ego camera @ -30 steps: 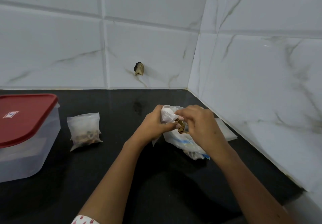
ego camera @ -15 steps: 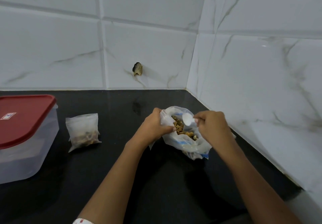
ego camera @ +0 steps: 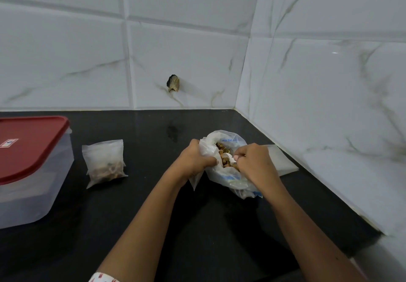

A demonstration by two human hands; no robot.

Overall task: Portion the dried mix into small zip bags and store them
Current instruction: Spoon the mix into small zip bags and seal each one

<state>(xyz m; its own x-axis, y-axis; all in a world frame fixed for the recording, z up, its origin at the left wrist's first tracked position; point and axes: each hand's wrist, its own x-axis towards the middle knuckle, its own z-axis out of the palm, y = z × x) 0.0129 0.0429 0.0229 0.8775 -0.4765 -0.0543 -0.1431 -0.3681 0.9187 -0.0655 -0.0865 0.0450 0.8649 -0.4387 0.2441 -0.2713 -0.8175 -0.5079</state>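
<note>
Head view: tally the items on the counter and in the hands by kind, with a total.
Red-lidded container: 1
Big bag of dried mix: 1
Small zip bags: 3 (one filled, one in the left hand, one flat at right, possibly a stack)
White spoon, in the right hand: 1
Total: 6

Open mix bag (ego camera: 232, 177) — filled zip bag (ego camera: 105, 162)
</note>
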